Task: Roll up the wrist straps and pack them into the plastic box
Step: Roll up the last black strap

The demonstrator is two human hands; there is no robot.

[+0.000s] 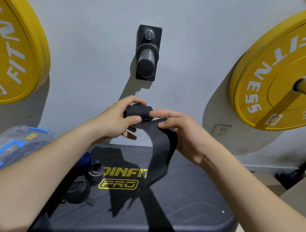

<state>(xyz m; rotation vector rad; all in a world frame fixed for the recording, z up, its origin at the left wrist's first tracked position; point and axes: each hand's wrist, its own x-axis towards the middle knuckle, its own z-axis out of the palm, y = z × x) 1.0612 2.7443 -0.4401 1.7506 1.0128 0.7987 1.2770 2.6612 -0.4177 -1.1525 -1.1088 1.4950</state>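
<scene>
Wrist strap [162, 144], black, is held in the air above the table [187, 201]. Left hand [111, 120] grips the rolled end between thumb and fingers. Right hand [187, 135] holds the flat band just beside the roll. Loose tail hangs toward the table; contact unclear. Two rolled straps [96, 173] lie on the table, left of the tail. Plastic box [5, 146], clear with blue handle, sits at far left.

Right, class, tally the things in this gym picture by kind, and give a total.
Yellow weight plates: 2
Half-rolled black wrist strap: 1
Rolled black wrist straps: 2
Blue strap: 1
Clear plastic box: 1
Black wall peg: 1
Wall socket: 1
Total: 9
</scene>
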